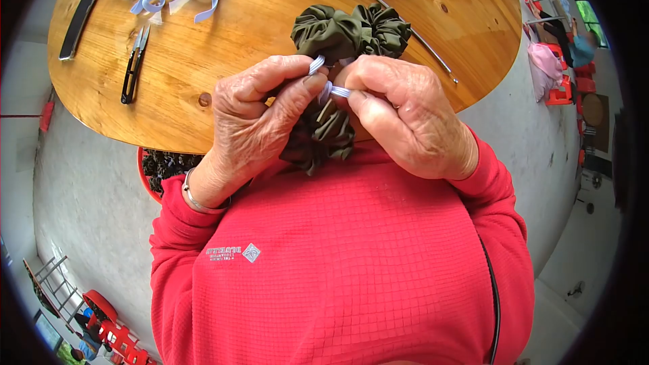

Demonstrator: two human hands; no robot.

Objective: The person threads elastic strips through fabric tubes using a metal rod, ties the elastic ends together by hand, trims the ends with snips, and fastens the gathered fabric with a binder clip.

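Both hands pinch the elastic point(341, 92)
Between green cloth point(328, 34) gathers at the near edge of the tabletop point(250, 23), the left hand point(257, 108) and right hand point(409, 115) each grip the band in thumb and fingertips; short, level holds and light, even tension should best prevent slipping.

Left hand point(267, 105) and right hand point(409, 115) pinch pale elastic point(341, 92) by dark green ruched fabric point(328, 30); black-handled scissors point(129, 76) lie on wooden table point(186, 61).

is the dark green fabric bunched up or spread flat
Bunched up: the dark green fabric is gathered into puckered ruffles and folds.
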